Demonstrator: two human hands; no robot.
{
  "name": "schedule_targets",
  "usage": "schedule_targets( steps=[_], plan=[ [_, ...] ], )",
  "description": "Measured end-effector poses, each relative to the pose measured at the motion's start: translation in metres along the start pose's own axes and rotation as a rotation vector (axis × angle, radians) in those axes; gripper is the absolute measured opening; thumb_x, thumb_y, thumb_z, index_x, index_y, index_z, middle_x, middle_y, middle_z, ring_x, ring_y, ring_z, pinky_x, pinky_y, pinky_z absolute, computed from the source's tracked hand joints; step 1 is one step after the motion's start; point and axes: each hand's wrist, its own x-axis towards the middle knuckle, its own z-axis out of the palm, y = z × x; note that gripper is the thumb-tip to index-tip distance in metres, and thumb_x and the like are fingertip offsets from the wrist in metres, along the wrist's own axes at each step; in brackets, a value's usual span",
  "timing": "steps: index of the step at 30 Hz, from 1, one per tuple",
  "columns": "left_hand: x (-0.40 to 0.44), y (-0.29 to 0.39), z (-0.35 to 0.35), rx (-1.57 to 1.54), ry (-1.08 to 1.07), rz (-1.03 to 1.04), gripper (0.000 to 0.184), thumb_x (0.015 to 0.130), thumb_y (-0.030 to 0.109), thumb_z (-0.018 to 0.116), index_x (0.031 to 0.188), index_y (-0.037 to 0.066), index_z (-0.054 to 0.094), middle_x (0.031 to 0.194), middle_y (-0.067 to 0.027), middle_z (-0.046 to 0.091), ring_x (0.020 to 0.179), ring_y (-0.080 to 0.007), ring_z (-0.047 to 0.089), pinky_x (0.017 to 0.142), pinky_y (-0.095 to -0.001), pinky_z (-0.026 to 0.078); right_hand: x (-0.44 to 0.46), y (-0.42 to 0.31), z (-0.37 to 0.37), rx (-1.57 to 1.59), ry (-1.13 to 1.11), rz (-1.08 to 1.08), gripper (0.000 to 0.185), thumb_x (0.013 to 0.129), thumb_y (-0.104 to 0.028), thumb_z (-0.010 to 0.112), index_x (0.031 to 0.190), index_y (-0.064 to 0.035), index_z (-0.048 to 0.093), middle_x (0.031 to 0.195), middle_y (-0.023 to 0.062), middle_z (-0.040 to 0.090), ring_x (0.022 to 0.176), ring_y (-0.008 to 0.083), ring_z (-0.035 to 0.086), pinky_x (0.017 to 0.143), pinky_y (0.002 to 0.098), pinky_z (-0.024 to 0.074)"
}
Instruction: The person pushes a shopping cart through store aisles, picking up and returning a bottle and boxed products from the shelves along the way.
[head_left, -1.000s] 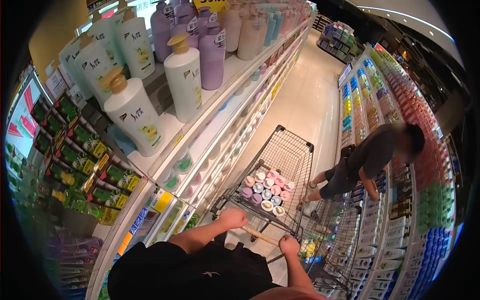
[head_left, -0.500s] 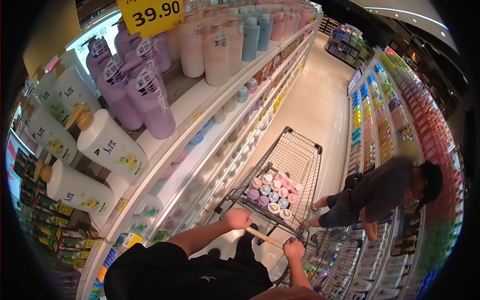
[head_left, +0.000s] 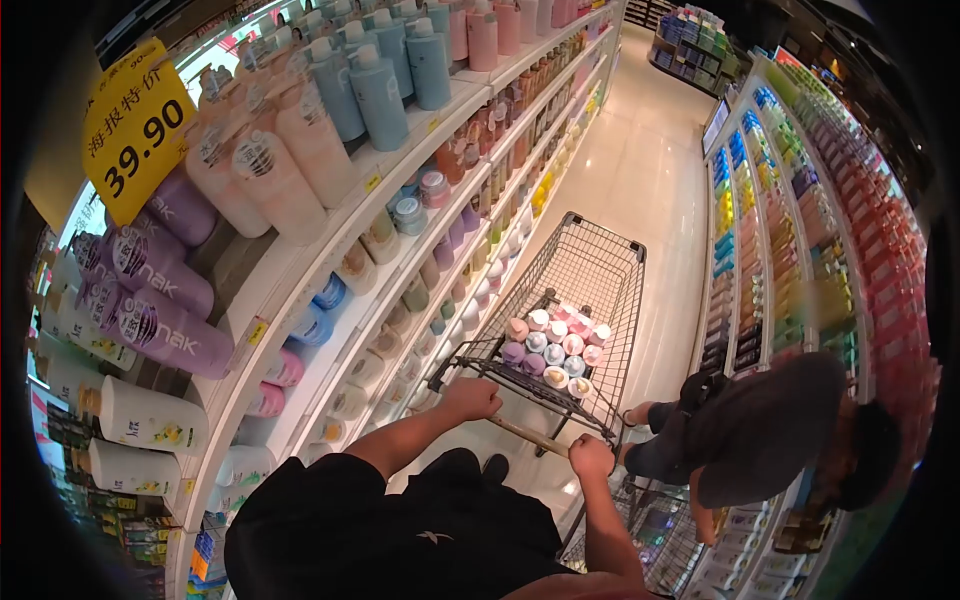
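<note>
My left hand (head_left: 470,398) is closed around the left end of the shopping cart's handle (head_left: 527,434). At the other end of that bar, my right hand (head_left: 591,457) has its fingers wrapped round it too. Ahead of both hands is the dark wire shopping cart (head_left: 640,290). Several pump bottles (head_left: 556,345) with pink, purple, white and blue tops stand grouped at the near end of its basket; their lower parts are mostly hidden.
On the left, shelves (head_left: 255,300) hold blue bottles (head_left: 378,95), purple bottles (head_left: 165,330) and a yellow price sign (head_left: 140,130). A person in dark clothes (head_left: 765,430) bends toward the right shelves (head_left: 800,230), near another wire cart (head_left: 650,535). The aisle floor (head_left: 640,150) stretches ahead to a display (head_left: 695,50).
My cart and I have moved forward along the aisle. The left shelf's bottles and price sign have slid left and down in view, and the other person appears lower. Both hands stay on the handle.
</note>
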Motion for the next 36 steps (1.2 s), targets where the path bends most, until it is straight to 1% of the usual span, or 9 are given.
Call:
schedule_targets(
  steps=[3, 9, 12, 15, 19, 22, 25, 32, 36],
  plan=[
    [0.046, -0.004, -0.001, -0.088, 0.073, 0.025, 0.032, 0.089, 0.039, 0.063, 0.086, 0.009, 0.074, 0.084, -0.0159, 0.074, 0.082, -0.0417, 0.073, 0.073, -0.057, 0.058, 0.044, -0.004, -0.019, 0.005, 0.004, 0.02, 0.039, 0.097, -0.035, 0.052, 0.109, -0.0139, 0.083, 0.107, 0.0201, 0.081, 0.101, 0.0413, 0.078, 0.092, 0.0537, 0.0606],
    [0.145, 0.008, -0.033, -0.068, 0.107, 0.04, 0.033, 0.088, 0.039, 0.062, 0.08, 0.009, 0.072, 0.079, -0.0171, 0.072, 0.077, -0.0431, 0.072, 0.071, -0.058, 0.056, 0.134, -0.013, -0.066, 0.012, 0.038, 0.011, 0.039, 0.097, -0.035, 0.053, 0.11, -0.0134, 0.083, 0.105, 0.0207, 0.081, 0.1, 0.0428, 0.077, 0.089, 0.0544, 0.0607],
    [0.201, 0.014, -0.055, -0.051, 0.019, 0.006, 0.037, 0.088, 0.041, 0.061, 0.08, 0.008, 0.075, 0.081, -0.0184, 0.074, 0.079, -0.0442, 0.073, 0.075, -0.0585, 0.058, 0.185, -0.015, -0.081, 0.011, 0.059, 0.007, 0.039, 0.098, -0.034, 0.052, 0.11, -0.0129, 0.083, 0.103, 0.0209, 0.081, 0.099, 0.043, 0.077, 0.088, 0.055, 0.0606],
    [0.257, 0.016, -0.061, -0.058, 0.046, 0.0, 0.039, 0.087, 0.042, 0.061, 0.078, 0.007, 0.078, 0.081, -0.0188, 0.076, 0.08, -0.043, 0.075, 0.074, -0.0578, 0.059, 0.232, -0.02, -0.109, 0.008, 0.033, 0.033, 0.04, 0.099, -0.034, 0.051, 0.111, -0.0137, 0.082, 0.105, 0.0204, 0.081, 0.1, 0.0427, 0.077, 0.089, 0.0552, 0.0606],
    [0.33, 0.02, -0.085, -0.014, 0.024, 0.07, 0.041, 0.086, 0.041, 0.06, 0.082, 0.006, 0.08, 0.083, -0.0207, 0.076, 0.082, -0.0434, 0.075, 0.075, -0.0571, 0.06, 0.295, -0.027, -0.139, 0.013, 0.013, 0.072, 0.04, 0.099, -0.035, 0.051, 0.111, -0.016, 0.084, 0.108, 0.0205, 0.08, 0.102, 0.0424, 0.077, 0.092, 0.0548, 0.0602],
    [0.38, 0.03, -0.099, -0.036, -0.023, 0.055, 0.04, 0.086, 0.04, 0.06, 0.083, 0.006, 0.08, 0.086, -0.0211, 0.077, 0.084, -0.0432, 0.076, 0.077, -0.0571, 0.061, 0.339, -0.027, -0.164, 0.006, -0.011, 0.093, 0.04, 0.099, -0.035, 0.051, 0.111, -0.016, 0.084, 0.109, 0.0211, 0.08, 0.104, 0.0424, 0.076, 0.093, 0.0545, 0.0603],
    [0.431, 0.034, -0.111, -0.029, -0.008, 0.052, 0.04, 0.088, 0.039, 0.059, 0.083, 0.006, 0.08, 0.088, -0.0218, 0.078, 0.088, -0.0426, 0.076, 0.08, -0.0567, 0.061, 0.385, -0.028, -0.189, -0.012, 0.011, 0.086, 0.039, 0.098, -0.034, 0.05, 0.109, -0.0155, 0.083, 0.107, 0.0194, 0.081, 0.101, 0.0406, 0.077, 0.092, 0.054, 0.0607],
    [0.55, 0.048, -0.127, -0.021, -0.018, 0.076, 0.04, 0.088, 0.039, 0.059, 0.082, 0.005, 0.08, 0.087, -0.0216, 0.077, 0.088, -0.0418, 0.076, 0.079, -0.0562, 0.061, 0.495, -0.027, -0.241, -0.001, 0.03, 0.103, 0.037, 0.097, -0.033, 0.052, 0.105, -0.0141, 0.083, 0.104, 0.0185, 0.081, 0.099, 0.0402, 0.077, 0.09, 0.0529, 0.0613],
    [0.616, 0.056, -0.142, -0.043, 0.01, 0.087, 0.04, 0.089, 0.039, 0.06, 0.079, 0.005, 0.079, 0.081, -0.0213, 0.076, 0.082, -0.042, 0.075, 0.078, -0.0562, 0.06, 0.559, -0.03, -0.268, -0.013, 0.04, 0.104, 0.037, 0.097, -0.033, 0.053, 0.104, -0.0138, 0.083, 0.101, 0.0187, 0.081, 0.098, 0.0399, 0.077, 0.088, 0.0536, 0.0614]
  ],
)
